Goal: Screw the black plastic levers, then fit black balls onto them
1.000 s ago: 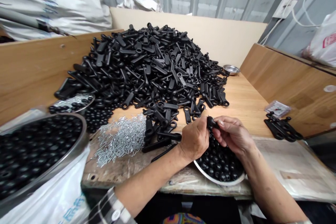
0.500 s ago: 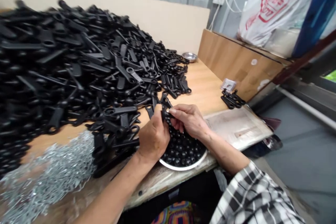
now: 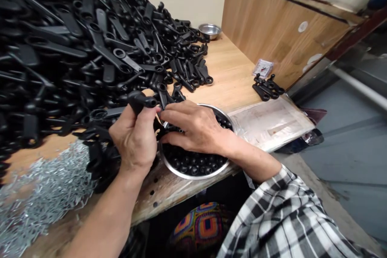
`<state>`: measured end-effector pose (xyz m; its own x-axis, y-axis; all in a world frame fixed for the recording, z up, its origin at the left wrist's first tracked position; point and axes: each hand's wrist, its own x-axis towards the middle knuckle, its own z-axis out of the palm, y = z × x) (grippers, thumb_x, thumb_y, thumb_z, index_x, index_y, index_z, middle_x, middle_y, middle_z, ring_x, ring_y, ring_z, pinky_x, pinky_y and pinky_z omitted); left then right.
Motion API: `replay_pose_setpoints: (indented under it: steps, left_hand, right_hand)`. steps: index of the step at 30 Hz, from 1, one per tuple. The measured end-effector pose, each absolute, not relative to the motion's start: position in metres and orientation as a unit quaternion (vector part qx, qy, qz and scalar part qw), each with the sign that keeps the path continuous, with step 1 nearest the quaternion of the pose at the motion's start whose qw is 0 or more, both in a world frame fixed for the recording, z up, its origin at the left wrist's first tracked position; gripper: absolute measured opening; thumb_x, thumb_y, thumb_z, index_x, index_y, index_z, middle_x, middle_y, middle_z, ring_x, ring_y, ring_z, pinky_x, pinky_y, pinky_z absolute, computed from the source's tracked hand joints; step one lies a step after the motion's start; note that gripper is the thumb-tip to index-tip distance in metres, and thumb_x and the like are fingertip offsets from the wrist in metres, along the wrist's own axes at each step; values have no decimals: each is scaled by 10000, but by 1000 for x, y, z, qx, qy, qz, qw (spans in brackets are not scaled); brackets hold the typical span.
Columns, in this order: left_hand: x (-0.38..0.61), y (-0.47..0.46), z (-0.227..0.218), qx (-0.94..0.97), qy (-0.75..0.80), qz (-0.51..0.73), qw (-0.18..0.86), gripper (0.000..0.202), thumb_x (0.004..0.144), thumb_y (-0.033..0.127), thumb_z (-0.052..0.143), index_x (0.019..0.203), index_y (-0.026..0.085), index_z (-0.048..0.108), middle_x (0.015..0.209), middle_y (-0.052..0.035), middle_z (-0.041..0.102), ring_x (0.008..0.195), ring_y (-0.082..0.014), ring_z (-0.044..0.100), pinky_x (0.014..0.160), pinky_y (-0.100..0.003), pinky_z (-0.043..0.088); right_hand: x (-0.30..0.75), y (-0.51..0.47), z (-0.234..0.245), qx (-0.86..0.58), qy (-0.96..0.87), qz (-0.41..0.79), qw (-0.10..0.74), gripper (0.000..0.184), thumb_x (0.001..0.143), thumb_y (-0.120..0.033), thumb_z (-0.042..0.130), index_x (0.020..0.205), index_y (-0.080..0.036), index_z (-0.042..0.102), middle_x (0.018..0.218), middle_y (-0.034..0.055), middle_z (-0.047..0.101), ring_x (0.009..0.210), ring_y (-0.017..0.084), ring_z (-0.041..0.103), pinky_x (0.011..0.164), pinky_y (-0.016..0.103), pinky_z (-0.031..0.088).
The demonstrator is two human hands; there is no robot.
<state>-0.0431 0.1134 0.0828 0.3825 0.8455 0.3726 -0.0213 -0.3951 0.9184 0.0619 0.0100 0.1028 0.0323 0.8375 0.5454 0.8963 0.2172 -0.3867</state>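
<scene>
My left hand (image 3: 136,137) is closed around a black plastic crank handle (image 3: 139,100), whose end with a round hub sticks out above the thumb. Over a metal-rimmed bowl (image 3: 193,177) reaches my right hand (image 3: 193,125), its thumb and fingers drawn together close to the left hand. A small shiny bit shows between those fingertips, too small to name. Many round black knobs (image 3: 193,169) fill the bowl, partly covered by my right hand and wrist.
A large heap of black crank handles (image 3: 72,48) covers the left side. Loose metal pins (image 3: 51,193) lie at front left. A small steel bowl (image 3: 209,30) stands at the back. A small clock (image 3: 263,67) and several assembled handles (image 3: 267,88) lie at right, beside a wooden panel (image 3: 272,28).
My view has tilted down and closer. My left hand has moved left and raised the crank handle away from the bowl; my right hand has turned palm down over the bowl.
</scene>
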Motion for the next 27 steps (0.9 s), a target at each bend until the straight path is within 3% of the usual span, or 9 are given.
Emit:
replay_pose_setpoints:
  steps: [3, 6, 10, 13, 17, 19, 22, 25, 27]
  left_hand:
    - [-39, 102, 92, 614, 295, 465, 566, 111, 785, 369, 606, 784, 281, 675, 806, 46, 646, 802, -122, 596, 760, -287, 489]
    - [-35, 92, 96, 556, 272, 452, 642, 179, 785, 361, 613, 934, 279, 667, 904, 37, 665, 906, -151, 610, 811, -303, 510]
    - [-35, 84, 88, 570, 217, 447, 654, 300, 784, 370, 624, 1031, 203, 648, 1057, -8, 643, 1101, -186, 549, 1004, -333, 425]
    - [-39, 88, 79, 639, 188, 401, 628, 358, 792, 406, 602, 1083, 199, 632, 1081, -31, 636, 1095, -207, 550, 974, -336, 443]
    - [-45, 113, 74, 778, 211, 353, 474, 459, 799, 465, 553, 1182, 213, 563, 1120, -42, 615, 976, -202, 593, 827, -306, 497]
    - [-50, 131, 73, 853, 250, 343, 305, 442, 818, 466, 499, 1150, 184, 575, 1118, -68, 612, 995, -225, 577, 871, -336, 471]
    - [-57, 157, 72, 918, 306, 242, 71, 436, 857, 407, 378, 1141, 144, 579, 1094, -118, 610, 1052, -285, 532, 918, -406, 425]
    - [-62, 172, 70, 936, 340, 85, -18, 442, 856, 372, 315, 1084, 128, 604, 999, -152, 617, 978, -316, 542, 827, -425, 448]
    - [-64, 176, 70, 939, 339, 45, -27, 422, 842, 367, 320, 1001, 130, 631, 958, -159, 620, 964, -326, 538, 795, -423, 450]
  right_hand:
    - [57, 11, 104, -661, -690, -73, 286, 153, 830, -222, 521, 947, -150, 588, 1084, 65, 613, 942, 195, 544, 790, 307, 439]
    - [57, 12, 104, -657, -680, -113, 305, 190, 830, -232, 502, 977, -133, 571, 1093, 86, 609, 931, 198, 556, 801, 321, 454]
    - [57, 11, 101, -621, -662, -190, 375, 177, 832, -182, 448, 946, -121, 568, 1004, 100, 636, 902, 175, 584, 797, 297, 472]
    - [65, 10, 102, -626, -651, -211, 373, 149, 813, -181, 450, 846, -138, 589, 849, 75, 654, 806, 157, 598, 738, 273, 478]
    - [109, 2, 115, -814, -477, -175, 281, 231, 807, -277, 497, 979, -207, 634, 968, 20, 668, 892, 136, 600, 791, 231, 447]
    - [142, -8, 122, -874, -377, -173, 253, 300, 822, -278, 473, 1069, -204, 627, 1014, 48, 667, 936, 181, 605, 794, 273, 442]
    - [186, -28, 123, -925, -278, -158, 205, 291, 799, -269, 494, 1014, -158, 655, 957, 124, 670, 937, 284, 608, 767, 363, 438]
    - [211, -46, 111, -959, -217, -111, 144, 255, 796, -249, 525, 974, -128, 661, 929, 162, 659, 948, 310, 604, 764, 388, 439]
    - [216, -53, 99, -973, -193, -73, 107, 242, 834, -281, 532, 981, -123, 642, 954, 137, 648, 955, 264, 599, 792, 387, 450]
